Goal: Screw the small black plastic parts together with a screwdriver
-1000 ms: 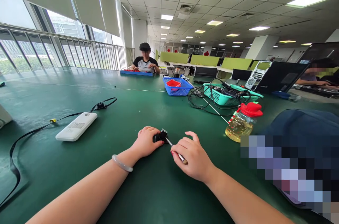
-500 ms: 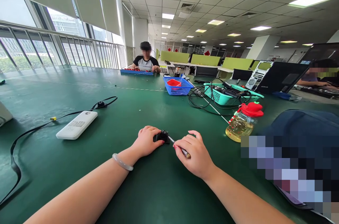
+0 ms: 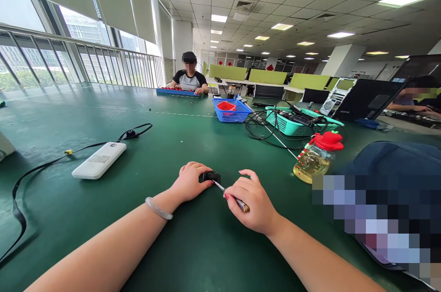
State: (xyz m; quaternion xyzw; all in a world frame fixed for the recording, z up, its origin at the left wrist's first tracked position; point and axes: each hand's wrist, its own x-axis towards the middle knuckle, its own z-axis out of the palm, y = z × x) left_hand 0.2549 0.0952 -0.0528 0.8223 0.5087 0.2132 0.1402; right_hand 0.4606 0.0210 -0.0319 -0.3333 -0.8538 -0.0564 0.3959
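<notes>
My left hand (image 3: 189, 182) rests on the green table (image 3: 165, 145) with thumb and fingers closed around a small black block (image 3: 212, 175). Part of the block is covered by that hand, and its exact kind is unclear. In my right hand (image 3: 253, 200) is a slim screwdriver (image 3: 242, 204) with a metal shaft and a brownish handle end. It is pinched between thumb and fingers, while one outer finger is raised. The screwdriver slants up and left, its tip at the block's near lower edge, close to my left thumb.
A white power bank (image 3: 99, 160) and a black strap (image 3: 41, 170) lie on the left. To the right stands a red-lidded bottle (image 3: 315, 158); a dark blue bag (image 3: 396, 163) is nearer. Beyond are a blue basket (image 3: 232, 115), a cable-filled green basket (image 3: 285, 126) and a seated person (image 3: 189, 78).
The black block has turned in my left fingers and now shows a flatter, longer side. The screwdriver tip has shifted slightly left and down, from the block's right side to its lower edge.
</notes>
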